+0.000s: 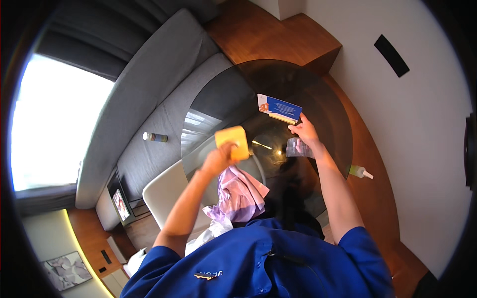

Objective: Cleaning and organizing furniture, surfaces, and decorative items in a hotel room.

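Observation:
My left hand [219, 160] grips a yellow sponge or folded cloth [233, 138] above the round dark glass table [223, 89]. Just below that hand is a crumpled pink and lilac cloth [240, 197]; I cannot tell whether it hangs from the hand. On the right, my right hand [307, 131] has its thumb and forefinger at the lower right corner of a blue and white printed card [281, 107]. The card stands in a slim gold-coloured holder [283, 119]. Under my right wrist sits a clear plastic box [294, 147] with something pink inside.
A white-nozzled bottle [358, 171] stands on the wooden ledge [380, 208] at right. On the grey sofa [164, 115] lies a small can or bottle [155, 137]. A pale chair [167, 190] stands close by my left arm. White plastic [210, 234] bunches near my waist.

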